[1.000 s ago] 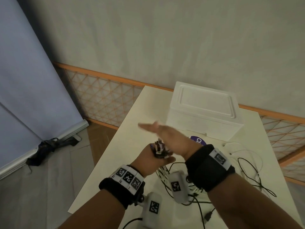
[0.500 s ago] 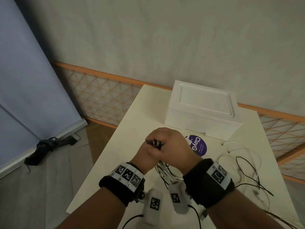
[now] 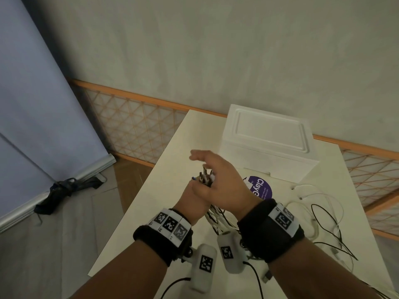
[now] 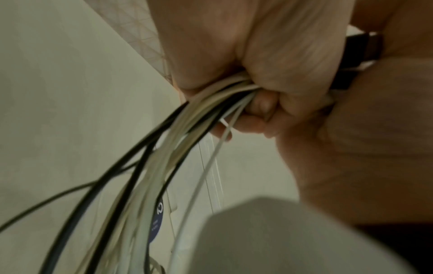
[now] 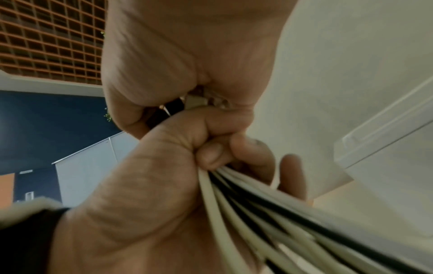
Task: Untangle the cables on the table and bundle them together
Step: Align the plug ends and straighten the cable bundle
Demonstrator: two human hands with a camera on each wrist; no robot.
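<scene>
Both hands are working right above the near middle of the table (image 3: 151, 190). Left hand (image 3: 192, 201) is fisting a fat bunch of black and white cables (image 4: 178, 148), fingers curled tight around them, and the wrist view is showing the strands fanning out below the fist toward the tabletop. Plug ends (image 3: 205, 179) are sticking up out of the top of that fist. Right hand (image 3: 218, 182) is sitting over the plugs with its fingers stretched out flat and pointing left, palm side against the connector tips, not wrapping anything as far as the head view is showing; its own wrist camera is too blurry there to add much. Moving outward, the rest of the cables are trailing down from the fist and lying in loose loops on the right part of the table (image 3: 323, 223), some white, some black, still kind of a mess. 1 purple round sticker (image 3: 262, 187) is lying just behind the right wrist, and 1 white foam box (image 3: 267, 147) is sitting at the far end of the table by the wall.
</scene>
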